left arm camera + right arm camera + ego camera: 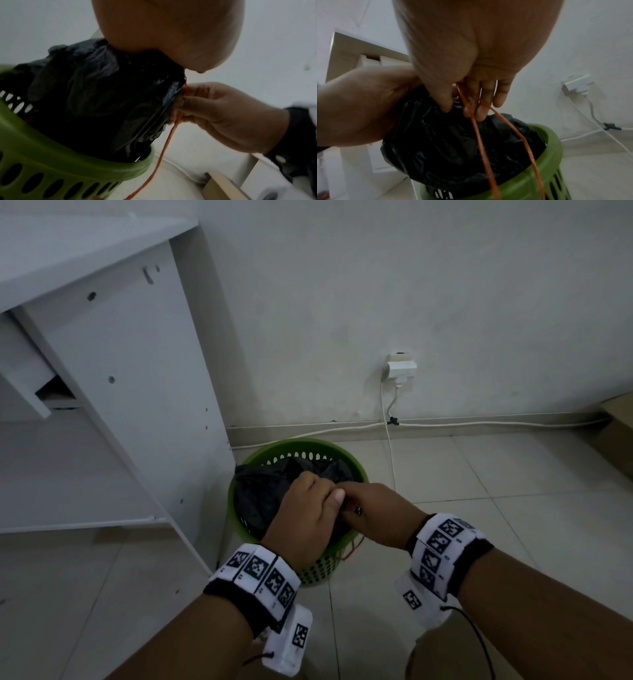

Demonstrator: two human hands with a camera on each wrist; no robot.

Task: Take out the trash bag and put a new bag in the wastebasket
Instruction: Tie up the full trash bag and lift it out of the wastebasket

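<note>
A green perforated wastebasket (329,448) stands on the tiled floor beside a white desk. A black trash bag (257,498) fills it, its top bunched together. My left hand (308,505) grips the bunched neck of the bag (94,94) from above. My right hand (370,508) meets it from the right and pinches an orange string (479,146) against the bag's neck. Two strands of the string (164,148) hang down over the basket rim (549,146). The bag's contents are hidden.
A white desk side panel (137,388) stands close on the basket's left. On the wall behind is a socket with a plug (400,368), and white cables (479,424) run along the baseboard. A cardboard box (616,429) sits at the far right.
</note>
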